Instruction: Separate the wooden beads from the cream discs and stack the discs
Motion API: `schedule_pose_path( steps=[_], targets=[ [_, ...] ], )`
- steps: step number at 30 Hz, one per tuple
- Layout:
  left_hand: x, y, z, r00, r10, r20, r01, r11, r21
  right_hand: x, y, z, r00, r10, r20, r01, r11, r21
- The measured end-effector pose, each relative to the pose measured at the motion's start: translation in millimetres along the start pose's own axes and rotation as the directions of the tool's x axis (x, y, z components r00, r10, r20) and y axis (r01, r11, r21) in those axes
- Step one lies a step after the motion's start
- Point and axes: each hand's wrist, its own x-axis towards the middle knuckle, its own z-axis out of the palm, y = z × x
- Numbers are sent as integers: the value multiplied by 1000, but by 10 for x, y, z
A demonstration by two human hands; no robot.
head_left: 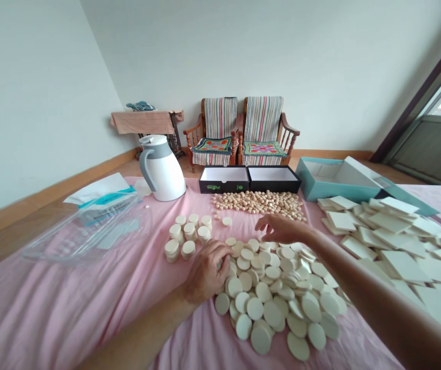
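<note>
A loose pile of pale round discs lies in front of me on a pink cloth. My left hand rests at the pile's left edge with its fingers curled; whatever they may hold is hidden. Over the far edge of the pile reaches my right hand, palm down, fingers apart and bent downward, with nothing visible in them. Several short stacks of discs stand just beyond and left of my left hand. A single disc lies flat between the stacks and my right hand.
Small round wooden pieces are heaped before two black open boxes. Square pale tiles are piled at right by a teal box. A white jug and clear plastic packaging occupy the left. Pink cloth covers the surface.
</note>
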Motion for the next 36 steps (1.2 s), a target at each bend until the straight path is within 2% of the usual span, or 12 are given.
schedule_pose_path(
  steps=[6, 10, 12, 15, 17, 20, 22, 25, 30, 34, 36],
  targets=[
    [-4, -45, 23, 1000, 4, -11, -4, 1000, 27, -118, 82, 193, 998, 14, -69, -11, 999, 53],
    [21, -6, 0, 996, -1, -93, 3, 1000, 17, -160, 23, 225, 984, 54, -171, -46, 998, 51],
    [64, 58, -9, 993, -42, -115, 39, 999, -29, -218, -65, 222, 962, 39, -269, -20, 997, 74],
    [174, 192, 12, 985, -172, -25, 162, 963, -217, -334, -256, 241, 896, -67, -439, 131, 985, 117],
    [265, 280, 56, 959, -269, 92, 282, 867, -410, -406, -389, 282, 852, -134, -506, 225, 967, 123],
    [385, 375, 148, 902, -362, 236, 423, 630, -651, -470, -529, 383, 813, -156, -561, 272, 954, 129],
    [433, 412, 206, 877, -407, 256, 453, 519, -725, -487, -569, 459, 794, -131, -594, 260, 956, 136],
    [461, 434, 254, 850, -448, 275, 481, 450, -753, -516, -567, 547, 779, -94, -620, 239, 959, 154],
    [544, 317, 139, 820, -473, 323, 528, 405, -746, -640, -432, 553, 791, -34, -611, 190, 963, 193],
    [716, 67, -68, 802, -510, 312, 535, 380, -754, -711, -198, 519, 730, 75, -680, 104, 970, 218],
    [807, -65, -142, 816, -506, 278, 521, 437, -733, -722, -80, 520, 704, 109, -702, 84, 968, 235]
  ],
)
